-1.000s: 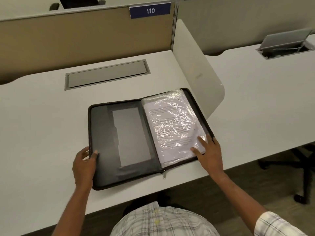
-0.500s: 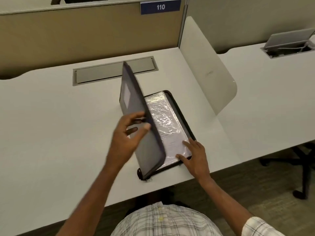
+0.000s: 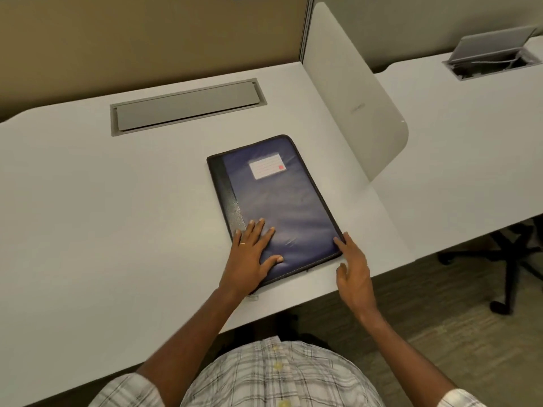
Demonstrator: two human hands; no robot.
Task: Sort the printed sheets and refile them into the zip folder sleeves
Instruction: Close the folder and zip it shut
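**A:** Where's the zip folder [image 3: 282,207]?

**B:** Flat on the white desk [image 3: 117,215], just left of the divider panel [image 3: 352,92]. It is closed, blue cover up, and turned a little so its far end leans toward the divider. A black spine strip runs down the side away from the divider. A pale label [image 3: 267,169] sits near the far end.

**A:** And the hands?

**B:** The left hand [image 3: 249,254] lies palm-down on the near end of the cover, on the side away from the divider. Its fingers are straight and spread, gripping nothing. There's a ring [image 3: 242,244] on one finger.

**A:** The right one?

**B:** The right hand [image 3: 354,268] is at the folder's near corner on the divider side. Its fingers are loosely extended and the thumb stands apart. The forefinger tip meets the corner edge, and nothing is grasped.

**A:** Is it zipped?

**B:** I can't tell. Something small pokes out by the left wrist, possibly the zip pull, but it's blurred.

**A:** What else is there?

**B:** A shut grey cable hatch [image 3: 188,107] is set in the desk, left of the divider and toward the back wall. Beyond the divider is a second desk [image 3: 470,127] whose hatch [image 3: 493,58] has its lid raised. An office chair [image 3: 514,259] stands below that desk. A plaid shirt [image 3: 279,374] fills the bottom of the view.
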